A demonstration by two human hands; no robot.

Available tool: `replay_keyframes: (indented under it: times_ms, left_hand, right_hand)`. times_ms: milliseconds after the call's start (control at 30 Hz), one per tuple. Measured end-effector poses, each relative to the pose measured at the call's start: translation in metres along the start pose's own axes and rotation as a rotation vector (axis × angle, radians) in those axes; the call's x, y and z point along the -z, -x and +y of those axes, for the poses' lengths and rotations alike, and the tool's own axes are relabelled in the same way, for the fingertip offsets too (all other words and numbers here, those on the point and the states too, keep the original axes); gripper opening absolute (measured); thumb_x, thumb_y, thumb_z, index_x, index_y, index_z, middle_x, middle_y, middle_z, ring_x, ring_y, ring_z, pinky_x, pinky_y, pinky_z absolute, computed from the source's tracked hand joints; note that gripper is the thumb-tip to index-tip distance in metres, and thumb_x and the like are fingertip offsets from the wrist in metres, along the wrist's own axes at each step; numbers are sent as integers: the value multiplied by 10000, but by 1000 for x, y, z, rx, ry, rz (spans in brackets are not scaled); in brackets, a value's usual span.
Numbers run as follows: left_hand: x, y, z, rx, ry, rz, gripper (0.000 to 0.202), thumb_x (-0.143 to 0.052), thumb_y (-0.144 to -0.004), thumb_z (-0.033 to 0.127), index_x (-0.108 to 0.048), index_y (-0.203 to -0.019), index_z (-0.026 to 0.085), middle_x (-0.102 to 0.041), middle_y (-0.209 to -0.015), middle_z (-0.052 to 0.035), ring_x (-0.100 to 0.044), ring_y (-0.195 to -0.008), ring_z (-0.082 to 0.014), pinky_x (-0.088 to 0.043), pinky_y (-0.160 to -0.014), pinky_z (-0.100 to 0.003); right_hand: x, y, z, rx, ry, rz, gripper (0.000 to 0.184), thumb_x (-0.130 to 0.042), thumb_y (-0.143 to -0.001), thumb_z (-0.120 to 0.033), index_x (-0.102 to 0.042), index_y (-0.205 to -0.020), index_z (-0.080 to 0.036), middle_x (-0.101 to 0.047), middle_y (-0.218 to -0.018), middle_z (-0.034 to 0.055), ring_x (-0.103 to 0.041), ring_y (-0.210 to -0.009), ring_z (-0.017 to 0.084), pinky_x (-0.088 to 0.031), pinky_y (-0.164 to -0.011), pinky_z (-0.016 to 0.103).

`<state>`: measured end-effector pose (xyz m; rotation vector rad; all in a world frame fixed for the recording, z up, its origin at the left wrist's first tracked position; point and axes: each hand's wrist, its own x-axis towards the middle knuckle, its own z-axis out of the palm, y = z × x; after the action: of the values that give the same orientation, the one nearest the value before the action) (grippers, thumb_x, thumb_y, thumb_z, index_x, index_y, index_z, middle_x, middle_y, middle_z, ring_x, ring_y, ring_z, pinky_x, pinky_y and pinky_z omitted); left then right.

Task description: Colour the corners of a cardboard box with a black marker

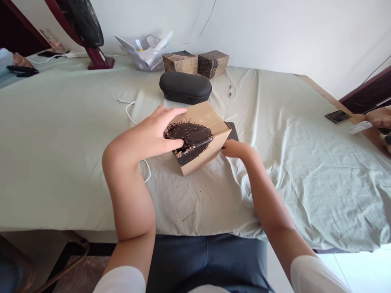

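Observation:
A brown cardboard box [210, 118] is tilted above the cloth in front of me, with a patch of dark, scribbled marking across its top and near side. My left hand [159, 130] grips it from the left, thumb on the dark patch and fingers over the far edge. Close against the box's right side is my right hand [233, 149], its fingers curled and mostly hidden by the box. A small dark tip shows at those fingers, too little to name. Behind that hand lies a flat dark object [232, 131], partly covered by the box.
A black zip case [185, 87] sits beyond the box, before two marked cardboard boxes [214, 64] and a clear plastic basket [143, 57]. A fan [100, 61] stands back left. A white cable [130, 110] runs left. Other people's hands [381, 118] show at both sides.

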<state>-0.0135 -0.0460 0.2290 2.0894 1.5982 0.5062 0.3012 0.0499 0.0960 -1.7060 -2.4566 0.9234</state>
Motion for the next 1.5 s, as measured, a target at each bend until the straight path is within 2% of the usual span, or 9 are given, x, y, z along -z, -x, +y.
replay_keyframes:
  times_ms: [167, 367, 667, 767, 933, 1067, 1200, 1367, 1500]
  left_hand:
    - [1, -1, 0, -2, 4, -17, 765, -685, -924, 433, -440, -1648, 398, -470, -1625, -52, -530, -1449, -365, -459, -1208, -563]
    - [-2, 0, -21, 37, 168, 24, 1137, -785, -840, 671, -132, -1745, 456, -314, -1758, -70, -513, -1494, -433, -477, -1195, -627]
    - [-120, 24, -64, -54, 508, 235, 1530, -896, -744, 658, 282, -1682, 387, -48, -1834, -163, -225, -1690, -357, -292, -1338, -601]
    - [-137, 21, -53, -59, 448, 342, 1488, -908, -768, 530, 250, -1690, 382, -51, -1820, -169, -179, -1698, -360, -281, -1346, -579]
    - [-122, 32, -24, 66, 261, 573, 1509, -894, -752, 522, 286, -1677, 358, -248, -1668, -184, -242, -1646, -364, -314, -1330, -580]
    - [-104, 50, 5, 212, 87, 648, 1345, -852, -745, 666, -56, -1754, 272, -314, -1565, -209, -297, -1553, -469, -263, -1321, -677]
    - [-102, 62, 24, 382, 56, 617, 1253, -761, -763, 795, -151, -1754, 331, -283, -1576, -170, -328, -1469, -549, -304, -1222, -770]
    - [-126, 76, 35, 440, 49, 779, 1135, -669, -813, 826, -124, -1739, 461, -311, -1576, -98, -300, -1471, -529, -306, -1199, -779]
    - [-137, 80, 40, 363, -90, 999, 1164, -700, -756, 784, -337, -1727, 254, -424, -1458, -240, -421, -1325, -591, -370, -1026, -818]
  right_hand:
    - [45, 45, -4, -71, -200, -25, 510, -625, -876, -148, -772, -1333, -323, -809, -895, 32, -553, -438, 117, -445, -434, 261]
    - [68, 75, -36, 102, -772, 339, 146, -647, -844, -293, -721, -916, -190, -789, -915, 85, -650, -555, 161, -539, -522, 299]
    - [52, 60, -54, 359, -837, 536, 384, -767, -848, -472, -497, -1043, -281, -720, -923, 3, -640, -637, 147, -509, -611, 295]
    - [41, 60, -72, 435, -721, 742, 406, -701, -948, -611, -466, -1024, -289, -648, -844, -7, -566, -594, 146, -460, -577, 300]
    - [24, 83, -107, 634, -536, 1105, 373, -484, -1100, -659, -612, -1243, -339, -652, -910, 11, -517, -583, 154, -375, -570, 323]
    - [-1, 104, -131, 767, -367, 1267, 481, -435, -1101, -686, -713, -1356, -388, -530, -698, 4, -508, -543, 192, -443, -539, 348]
    - [-29, 116, -150, 712, -123, 1222, 254, -580, -1053, -495, -686, -1275, -430, -653, -817, 5, -594, -589, 202, -548, -555, 372]
    - [-40, 107, -162, 937, -89, 1080, 123, -629, -996, -230, -599, -1078, -317, -662, -784, -31, -615, -556, 144, -532, -506, 292]
    - [-39, 103, -165, 1050, -75, 1060, 156, -636, -975, -133, -597, -1046, -266, -679, -773, -44, -622, -544, 109, -486, -482, 255]
